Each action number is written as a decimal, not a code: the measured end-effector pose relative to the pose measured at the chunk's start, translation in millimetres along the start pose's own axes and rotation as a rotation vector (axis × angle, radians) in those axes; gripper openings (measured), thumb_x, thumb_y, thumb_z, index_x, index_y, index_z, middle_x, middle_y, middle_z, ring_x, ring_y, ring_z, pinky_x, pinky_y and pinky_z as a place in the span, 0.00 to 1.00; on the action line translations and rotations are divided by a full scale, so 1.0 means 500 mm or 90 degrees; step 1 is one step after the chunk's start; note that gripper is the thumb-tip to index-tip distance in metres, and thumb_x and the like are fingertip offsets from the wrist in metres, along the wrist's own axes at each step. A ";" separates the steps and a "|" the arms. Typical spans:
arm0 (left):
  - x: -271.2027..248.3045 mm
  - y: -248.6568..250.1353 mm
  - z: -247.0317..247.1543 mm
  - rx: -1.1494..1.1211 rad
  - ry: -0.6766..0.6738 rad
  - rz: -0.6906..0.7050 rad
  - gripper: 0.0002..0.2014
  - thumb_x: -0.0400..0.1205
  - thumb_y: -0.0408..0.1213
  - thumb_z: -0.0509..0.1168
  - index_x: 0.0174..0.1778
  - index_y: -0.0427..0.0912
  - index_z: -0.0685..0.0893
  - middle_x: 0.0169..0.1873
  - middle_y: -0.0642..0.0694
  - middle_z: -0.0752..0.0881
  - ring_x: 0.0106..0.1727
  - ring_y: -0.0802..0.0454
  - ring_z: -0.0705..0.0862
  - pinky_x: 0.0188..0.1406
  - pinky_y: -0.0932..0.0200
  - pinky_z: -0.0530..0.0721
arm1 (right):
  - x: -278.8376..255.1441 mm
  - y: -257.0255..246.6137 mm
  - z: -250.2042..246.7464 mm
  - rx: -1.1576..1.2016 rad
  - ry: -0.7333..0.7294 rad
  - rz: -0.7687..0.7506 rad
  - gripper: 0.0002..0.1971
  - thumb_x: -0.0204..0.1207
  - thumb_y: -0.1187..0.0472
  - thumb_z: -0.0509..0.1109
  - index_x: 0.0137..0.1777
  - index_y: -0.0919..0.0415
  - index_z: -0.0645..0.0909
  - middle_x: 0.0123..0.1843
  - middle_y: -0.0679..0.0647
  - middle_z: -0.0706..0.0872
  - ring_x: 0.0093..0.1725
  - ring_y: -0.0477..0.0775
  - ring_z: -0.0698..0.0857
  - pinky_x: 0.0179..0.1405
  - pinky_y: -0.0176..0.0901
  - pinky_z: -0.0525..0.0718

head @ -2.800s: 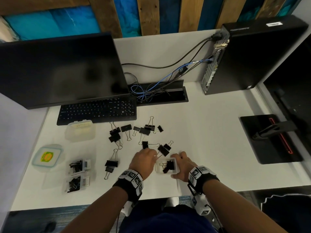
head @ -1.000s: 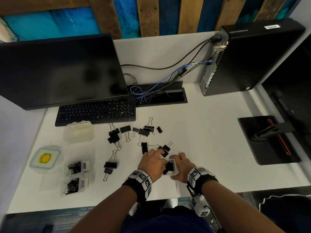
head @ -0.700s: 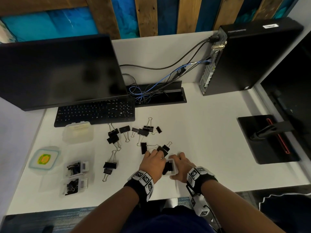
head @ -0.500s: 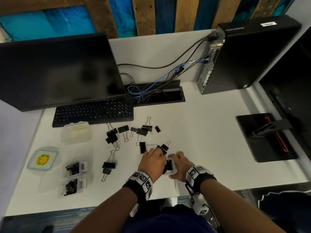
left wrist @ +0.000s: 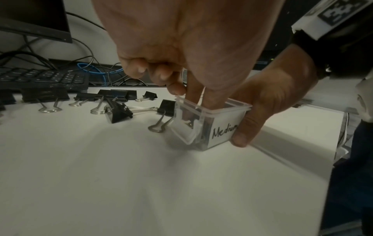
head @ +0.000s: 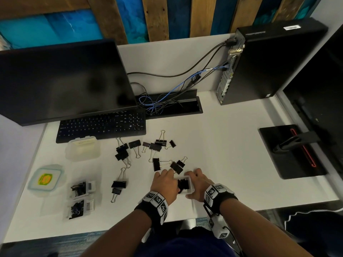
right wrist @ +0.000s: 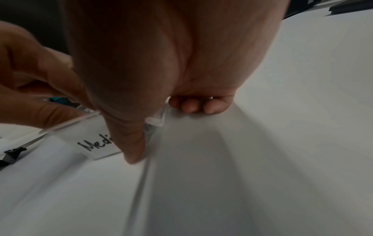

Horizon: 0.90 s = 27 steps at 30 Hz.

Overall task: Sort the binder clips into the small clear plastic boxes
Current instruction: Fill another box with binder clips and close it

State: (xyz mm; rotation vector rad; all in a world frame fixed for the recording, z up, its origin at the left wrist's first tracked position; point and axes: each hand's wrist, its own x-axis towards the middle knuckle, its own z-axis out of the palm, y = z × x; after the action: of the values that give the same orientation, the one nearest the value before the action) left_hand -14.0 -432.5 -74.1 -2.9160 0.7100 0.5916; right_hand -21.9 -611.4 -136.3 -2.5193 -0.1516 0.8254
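On the counter (head: 222, 145), the box (head: 187, 184) sits near the front edge between the left hand (head: 164, 184) and right hand (head: 199, 184). Loose clips (head: 156, 145) lie behind it, the keyboard (head: 102, 123) farther back. Two filled boxes (head: 81, 197) lie far left.

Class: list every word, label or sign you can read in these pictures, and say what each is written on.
"Medium": handwritten on the white label of the small clear box held by the right hand.
Keyboard keys: too small.
White sticker on the computer tower: too small.
Yellow lid label on the round container: blurred.
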 end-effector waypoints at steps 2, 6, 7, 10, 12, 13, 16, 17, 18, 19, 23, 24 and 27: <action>0.005 0.006 -0.005 0.003 -0.009 -0.002 0.12 0.82 0.45 0.62 0.57 0.47 0.85 0.60 0.46 0.75 0.63 0.45 0.71 0.61 0.47 0.67 | 0.000 0.000 0.001 -0.001 0.003 -0.003 0.42 0.63 0.43 0.79 0.75 0.45 0.63 0.66 0.51 0.63 0.62 0.59 0.79 0.57 0.53 0.83; 0.013 0.014 -0.010 0.020 -0.018 0.009 0.11 0.81 0.42 0.63 0.57 0.45 0.85 0.59 0.45 0.75 0.63 0.44 0.72 0.61 0.46 0.67 | 0.000 0.001 0.000 -0.005 -0.001 -0.004 0.42 0.64 0.44 0.79 0.75 0.46 0.63 0.66 0.51 0.63 0.61 0.58 0.78 0.56 0.51 0.81; 0.013 0.016 -0.009 0.017 -0.016 0.007 0.12 0.81 0.41 0.63 0.57 0.45 0.85 0.59 0.45 0.75 0.63 0.44 0.73 0.61 0.46 0.67 | 0.000 0.001 0.000 -0.005 -0.001 -0.003 0.41 0.63 0.44 0.79 0.75 0.46 0.63 0.66 0.51 0.63 0.61 0.58 0.78 0.55 0.51 0.81; 0.011 0.018 -0.005 -0.002 -0.007 -0.003 0.12 0.81 0.41 0.62 0.58 0.45 0.84 0.59 0.46 0.75 0.62 0.45 0.74 0.61 0.47 0.68 | 0.000 0.000 -0.001 -0.003 -0.002 -0.004 0.41 0.63 0.43 0.79 0.74 0.46 0.64 0.66 0.51 0.64 0.60 0.59 0.79 0.55 0.52 0.83; 0.010 0.017 -0.003 -0.017 -0.002 -0.007 0.13 0.81 0.43 0.60 0.59 0.47 0.84 0.59 0.47 0.76 0.61 0.47 0.75 0.61 0.48 0.68 | 0.000 0.000 -0.001 -0.005 -0.004 -0.003 0.41 0.63 0.43 0.79 0.74 0.46 0.63 0.66 0.52 0.64 0.60 0.59 0.79 0.56 0.53 0.83; 0.008 0.016 -0.002 -0.021 0.003 -0.007 0.13 0.82 0.44 0.60 0.59 0.47 0.84 0.59 0.47 0.76 0.60 0.47 0.75 0.61 0.48 0.68 | 0.000 0.000 -0.001 -0.004 -0.005 -0.003 0.41 0.63 0.43 0.79 0.74 0.45 0.63 0.66 0.52 0.64 0.60 0.59 0.79 0.57 0.53 0.83; 0.004 0.013 -0.002 -0.022 0.014 0.004 0.14 0.83 0.47 0.59 0.60 0.49 0.83 0.57 0.48 0.77 0.59 0.47 0.76 0.58 0.48 0.68 | 0.001 0.000 -0.002 0.002 -0.008 -0.002 0.39 0.63 0.44 0.79 0.72 0.45 0.64 0.66 0.51 0.64 0.60 0.60 0.79 0.56 0.53 0.83; 0.004 0.014 -0.003 -0.019 0.011 0.010 0.14 0.83 0.47 0.59 0.61 0.50 0.83 0.57 0.48 0.77 0.59 0.46 0.76 0.58 0.47 0.67 | 0.001 0.000 -0.002 0.003 -0.009 -0.002 0.39 0.63 0.44 0.79 0.72 0.45 0.64 0.65 0.51 0.63 0.60 0.60 0.79 0.56 0.53 0.83; 0.005 0.015 -0.005 -0.013 0.007 0.017 0.13 0.83 0.46 0.60 0.61 0.51 0.83 0.56 0.48 0.77 0.59 0.46 0.76 0.58 0.47 0.67 | 0.000 0.000 -0.002 0.003 -0.011 -0.003 0.39 0.63 0.44 0.79 0.72 0.45 0.64 0.65 0.51 0.63 0.61 0.60 0.79 0.56 0.53 0.83; 0.007 0.016 -0.007 -0.005 0.000 0.024 0.13 0.83 0.44 0.61 0.61 0.51 0.83 0.56 0.48 0.77 0.59 0.46 0.76 0.58 0.47 0.66 | 0.000 0.000 -0.002 0.002 -0.012 -0.004 0.39 0.63 0.44 0.78 0.72 0.45 0.63 0.65 0.51 0.63 0.61 0.59 0.79 0.56 0.53 0.83; 0.015 0.021 -0.020 0.053 -0.045 0.059 0.12 0.80 0.36 0.64 0.58 0.46 0.86 0.56 0.46 0.75 0.60 0.44 0.74 0.62 0.44 0.66 | -0.002 0.000 -0.002 -0.009 -0.007 -0.005 0.41 0.64 0.43 0.78 0.74 0.45 0.62 0.66 0.51 0.63 0.62 0.59 0.78 0.58 0.53 0.82; 0.016 0.021 -0.021 0.065 -0.053 0.068 0.12 0.79 0.35 0.65 0.58 0.44 0.85 0.56 0.45 0.74 0.60 0.44 0.74 0.63 0.44 0.66 | -0.003 0.000 -0.003 -0.012 -0.006 -0.005 0.41 0.64 0.43 0.79 0.74 0.45 0.62 0.66 0.51 0.63 0.62 0.59 0.78 0.58 0.53 0.82; 0.017 0.018 -0.021 0.079 -0.060 0.085 0.12 0.79 0.36 0.66 0.57 0.43 0.85 0.57 0.44 0.74 0.59 0.43 0.75 0.63 0.42 0.66 | -0.004 -0.002 -0.004 -0.021 -0.003 -0.006 0.41 0.64 0.42 0.79 0.74 0.45 0.63 0.66 0.51 0.64 0.62 0.59 0.78 0.56 0.52 0.82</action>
State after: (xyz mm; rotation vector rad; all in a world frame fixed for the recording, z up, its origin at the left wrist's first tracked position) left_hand -7.5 -445.9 -67.4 -2.7245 0.8999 0.6663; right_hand -22.4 -611.9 -133.4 -2.5457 -0.1808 0.8309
